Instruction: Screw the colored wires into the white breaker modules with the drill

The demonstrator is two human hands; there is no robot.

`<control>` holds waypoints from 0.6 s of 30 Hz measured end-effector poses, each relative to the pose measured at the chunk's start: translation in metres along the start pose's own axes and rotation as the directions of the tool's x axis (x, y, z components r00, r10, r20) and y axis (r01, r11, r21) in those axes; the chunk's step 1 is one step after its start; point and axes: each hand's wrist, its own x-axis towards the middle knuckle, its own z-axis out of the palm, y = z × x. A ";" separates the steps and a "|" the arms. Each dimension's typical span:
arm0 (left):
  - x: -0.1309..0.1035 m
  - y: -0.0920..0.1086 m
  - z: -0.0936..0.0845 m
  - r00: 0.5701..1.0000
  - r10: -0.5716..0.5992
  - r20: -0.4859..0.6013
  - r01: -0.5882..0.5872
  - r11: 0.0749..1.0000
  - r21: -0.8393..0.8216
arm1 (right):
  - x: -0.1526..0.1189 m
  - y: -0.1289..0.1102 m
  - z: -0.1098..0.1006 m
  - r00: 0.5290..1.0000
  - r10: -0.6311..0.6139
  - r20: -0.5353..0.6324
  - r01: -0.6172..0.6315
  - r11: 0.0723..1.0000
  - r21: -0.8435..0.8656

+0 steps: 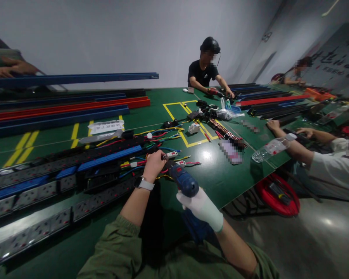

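My right hand [199,205], in a white glove, is wrapped round a blue power screwdriver [182,179] whose tip points up and left. Near that tip is my bare left hand [154,166], its fingers closed by the wires; what they pinch is too small to make out. White connectors with red marks [181,163] lie just right of my left fingers. Red, yellow and blue wires [130,164] run from the ends of black socket strips [104,193] at the left.
Blue and red rails [110,102] lie at the back left. Cable bundles [227,133] and a plastic bottle [272,149] are to the right on the green table [203,166]. A person [205,71] works across it; other people's arms show at both sides.
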 end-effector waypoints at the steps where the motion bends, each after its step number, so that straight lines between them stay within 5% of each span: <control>1: 0.000 0.000 0.000 1.000 -0.002 0.002 0.002 1.000 0.002 | 0.000 0.000 0.000 1.000 -0.002 0.001 0.002 1.000 0.005; 18: 0.000 0.004 -0.004 0.999 -0.025 0.020 0.025 1.000 0.009 | 0.000 -0.004 0.000 1.000 0.025 -0.011 -0.025 0.999 -0.022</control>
